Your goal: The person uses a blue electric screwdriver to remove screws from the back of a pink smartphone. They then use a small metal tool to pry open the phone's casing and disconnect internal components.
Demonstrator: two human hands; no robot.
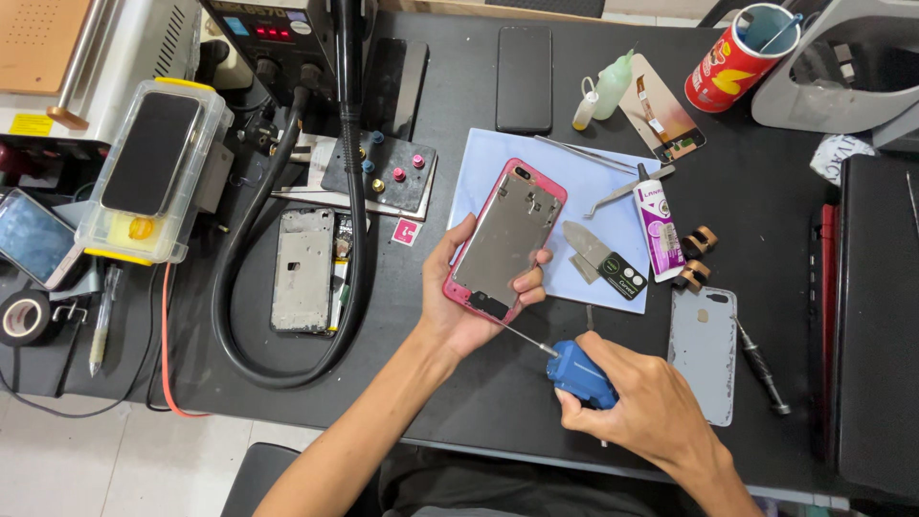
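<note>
Bright, even light is falling from above, leaving only soft, short shadows on the dark surface (pixel 479 402). The metal plate inside the pink phone frame (pixel 504 239) is throwing back a pale sheen. Focus is holding sharp at the centre, while straight edges are bowing slightly toward nine and three o'clock.

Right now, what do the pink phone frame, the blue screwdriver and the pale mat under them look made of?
Phone frame, held in the left hand: glossy pink rim, probably plastic, around a dull grey plate that reflects like metal. Screwdriver, in the right hand: matte blue grip, likely plastic, with a thin shiny shaft, likely steel. Mat: flat, matte pale blue, possibly silicone or paper; unclear.
</note>
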